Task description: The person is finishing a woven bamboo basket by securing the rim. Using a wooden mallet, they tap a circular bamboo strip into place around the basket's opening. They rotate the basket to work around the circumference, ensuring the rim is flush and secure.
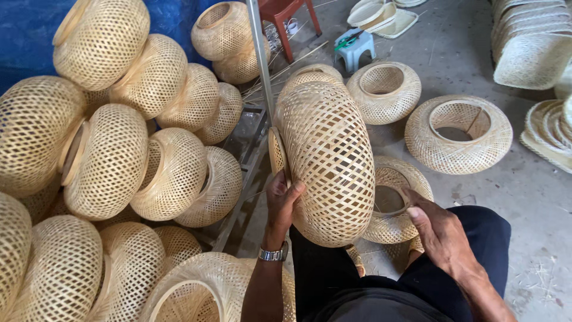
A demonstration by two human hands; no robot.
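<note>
From my seat I see the left hand (281, 200) gripping a woven bamboo lampshade (328, 164) at its lower left edge, thumb pressed on the lattice and fingers curled behind the small round rim (276, 152) that faces left toward the stacked shades. The lampshade is turned on its side, held up above the lap in the middle of the view: its opening axis runs roughly left to right, tilted a little, while its broad, flattened body stretches from top to bottom of the picture, the upper end near a slanted metal pole (260, 56) and the lower end close over the dark trousers (476, 238). The right hand (438, 229) is not on that lampshade; it lies loosely open, fingers extended, touching the edge of a second shade (390, 206) that rests partly hidden behind the held one, its round opening facing up. To the left a large pile of finished shades (107, 161) lies on a metal rack, mostly on their sides. On the concrete floor (524, 197) beyond sit two ring-shaped shades (459, 134) with openings up, a small blue stool (354, 49), and a red chair (286, 15) farther back.
</note>
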